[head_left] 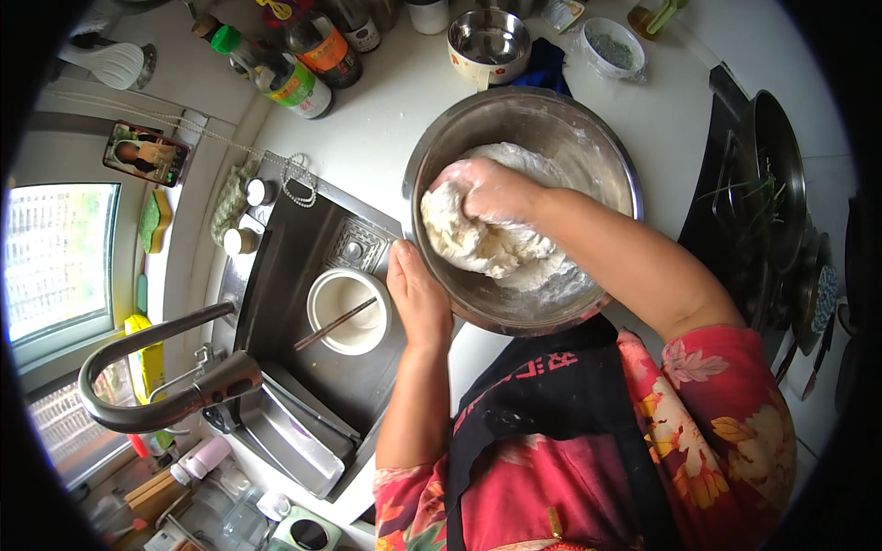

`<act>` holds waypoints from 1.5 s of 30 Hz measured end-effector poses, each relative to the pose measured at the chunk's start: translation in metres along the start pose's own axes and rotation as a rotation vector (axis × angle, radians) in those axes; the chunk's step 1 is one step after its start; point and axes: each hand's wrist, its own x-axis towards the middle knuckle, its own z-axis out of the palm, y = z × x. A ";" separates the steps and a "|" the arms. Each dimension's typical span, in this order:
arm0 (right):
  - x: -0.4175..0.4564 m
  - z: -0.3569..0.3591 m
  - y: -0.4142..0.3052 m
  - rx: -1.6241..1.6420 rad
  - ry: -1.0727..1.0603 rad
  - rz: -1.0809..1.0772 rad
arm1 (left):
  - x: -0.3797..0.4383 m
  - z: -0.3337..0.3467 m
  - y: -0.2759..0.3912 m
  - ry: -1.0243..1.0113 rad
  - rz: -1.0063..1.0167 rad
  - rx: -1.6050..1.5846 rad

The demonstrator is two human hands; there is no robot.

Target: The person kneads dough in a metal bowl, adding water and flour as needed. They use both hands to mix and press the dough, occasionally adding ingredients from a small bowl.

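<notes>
A large stainless steel bowl (pixel 606 148) stands at the counter's front edge, tilted a little. Inside lies a rough mass of floury dough (pixel 475 244), with loose white flour around it and dusted on the wall. My right hand (pixel 486 186) reaches in over the bowl's rim and presses into the dough, its fingertips partly hidden in it. At the bowl's lower left, my left hand (pixel 417 293) steadies the outer rim, fingers together and thumb side against the steel. Nothing else is in either hand.
Left of the bowl is a sink (pixel 289 289) holding a white bowl (pixel 386 313) with chopsticks (pixel 335 324); a curved faucet (pixel 165 413) arches beside it. Sauce bottles (pixel 293 86) and a patterned metal-lined cup (pixel 489 69) stand behind. A pan (pixel 785 179) is at right.
</notes>
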 end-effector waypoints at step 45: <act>-0.129 -0.028 -0.003 -1.205 -0.627 0.409 | 0.037 0.005 0.006 -0.060 0.149 0.187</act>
